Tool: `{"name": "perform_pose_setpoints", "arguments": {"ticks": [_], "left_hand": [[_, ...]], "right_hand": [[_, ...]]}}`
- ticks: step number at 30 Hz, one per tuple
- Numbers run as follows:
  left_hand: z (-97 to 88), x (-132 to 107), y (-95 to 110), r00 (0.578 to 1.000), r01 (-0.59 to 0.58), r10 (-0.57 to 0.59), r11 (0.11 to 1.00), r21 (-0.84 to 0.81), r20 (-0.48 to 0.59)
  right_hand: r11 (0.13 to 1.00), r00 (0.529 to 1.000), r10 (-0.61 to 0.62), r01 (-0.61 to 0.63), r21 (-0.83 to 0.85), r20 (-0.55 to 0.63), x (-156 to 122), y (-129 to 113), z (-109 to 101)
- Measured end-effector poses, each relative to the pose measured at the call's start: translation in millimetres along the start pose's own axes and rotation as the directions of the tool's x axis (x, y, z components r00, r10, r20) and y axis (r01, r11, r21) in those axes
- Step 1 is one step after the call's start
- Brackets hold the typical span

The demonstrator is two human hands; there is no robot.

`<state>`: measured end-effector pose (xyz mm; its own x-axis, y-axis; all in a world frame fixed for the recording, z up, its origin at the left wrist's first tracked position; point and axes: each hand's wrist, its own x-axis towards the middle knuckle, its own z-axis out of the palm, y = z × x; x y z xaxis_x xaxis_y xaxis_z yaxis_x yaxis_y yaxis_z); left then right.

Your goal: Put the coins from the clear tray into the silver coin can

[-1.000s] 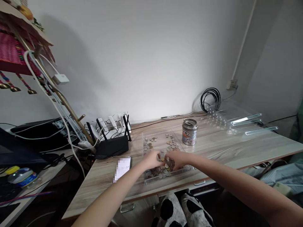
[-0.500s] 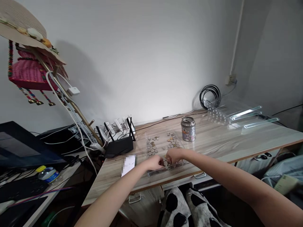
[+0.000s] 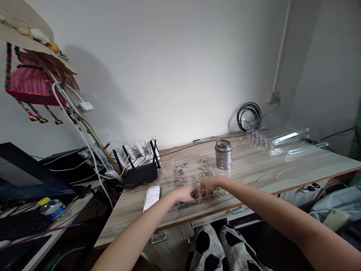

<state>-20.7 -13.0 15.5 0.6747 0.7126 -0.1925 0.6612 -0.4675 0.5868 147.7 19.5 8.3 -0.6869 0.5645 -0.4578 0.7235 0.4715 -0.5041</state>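
Note:
A clear, shallow plastic tray (image 3: 180,206) lies near the desk's front edge with coins spread in it. Some coins (image 3: 179,177) gather on its left side, others (image 3: 203,169) on its right, and a few (image 3: 194,180) sit between. My left hand (image 3: 188,193) is curled at the tray's front left, thumb and fingers drawn together. Close beside it, my right hand (image 3: 209,186) points its bent fingers down among the front coins. Whatever either hand holds is hidden by the fingers. A silver patterned tin (image 3: 223,155) with a slotted lid stands upright behind the tray's right side.
Left of the tray are a phone (image 3: 151,198) with a lit screen and a black router (image 3: 140,175). Clear acrylic pieces (image 3: 290,139) and a coiled black cable (image 3: 249,116) lie at the back right. A bottle (image 3: 55,209) lies on the lower desk at left.
My hands have moved slightly apart at the tray's front, and fewer coins show between them. Another coin appears in the small middle group. The view has shifted slightly right.

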Motion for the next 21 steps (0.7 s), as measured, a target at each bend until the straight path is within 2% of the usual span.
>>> {"name": "perform_pose_setpoints", "arguments": {"ticks": [3, 5, 7, 8, 9, 10, 12, 14, 15, 17, 19, 21], "left_hand": [[-2.3, 1, 0, 0.999, 0.007, -0.007, 1.0, 0.012, 0.032], [-2.5, 1, -2, 0.999, 0.02, -0.019, 1.0, -0.018, 0.041], [-1.7, 0, -5, 0.998, 0.069, -0.067, 0.985, -0.155, 0.021], [-1.3, 0, -7, 0.994, 0.105, -0.11, 0.953, -0.284, -0.003], [-1.0, 1, -8, 0.986, 0.133, -0.164, 0.885, -0.445, -0.031], [-1.1, 1, -9, 0.973, 0.144, -0.224, 0.774, -0.617, -0.055], [-3.2, 6, -11, 0.932, 0.094, -0.354, 0.44, -0.893, -0.077], [-7.7, 13, -12, 0.88, 0.009, -0.472, 0.107, -0.994, -0.043], [-10.8, 18, -12, 0.86, -0.014, -0.511, -0.005, -1.0, -0.01], [-17.4, 28, -11, 0.84, -0.03, -0.542, -0.11, -0.993, 0.035], [-23.9, 39, -9, 0.847, -0.029, -0.53, -0.125, -0.992, 0.042], [-29.8, 48, -8, 0.859, -0.037, -0.51, -0.141, -0.989, 0.041]], "right_hand": [[0.999, 0.999, -0.01, 0.011, 0.041, -0.033, -1, 4, 2], [0.995, 0.992, -0.005, 0.016, 0.095, -0.122, -2, 6, 1], [0.982, 0.969, 0.007, 0.04, 0.185, -0.246, -3, 10, -3], [0.969, 0.953, 0.017, 0.059, 0.238, -0.303, -3, 12, -7], [0.953, 0.935, 0.026, 0.084, 0.292, -0.353, -4, 14, -11], [0.932, 0.918, 0.033, 0.115, 0.345, -0.395, -4, 15, -17], [0.882, 0.888, 0.029, 0.193, 0.43, -0.459, -4, 15, -28], [0.837, 0.865, -0.008, 0.28, 0.47, -0.502, -1, 10, -37], [0.824, 0.855, -0.029, 0.314, 0.472, -0.518, 2, 5, -41], [0.827, 0.826, -0.053, 0.351, 0.439, -0.561, 8, -5, -46], [0.87, 0.778, -0.049, 0.341, 0.356, -0.626, 16, -15, -47], [0.929, 0.711, -0.039, 0.285, 0.237, -0.702, 23, -20, -48]]}}
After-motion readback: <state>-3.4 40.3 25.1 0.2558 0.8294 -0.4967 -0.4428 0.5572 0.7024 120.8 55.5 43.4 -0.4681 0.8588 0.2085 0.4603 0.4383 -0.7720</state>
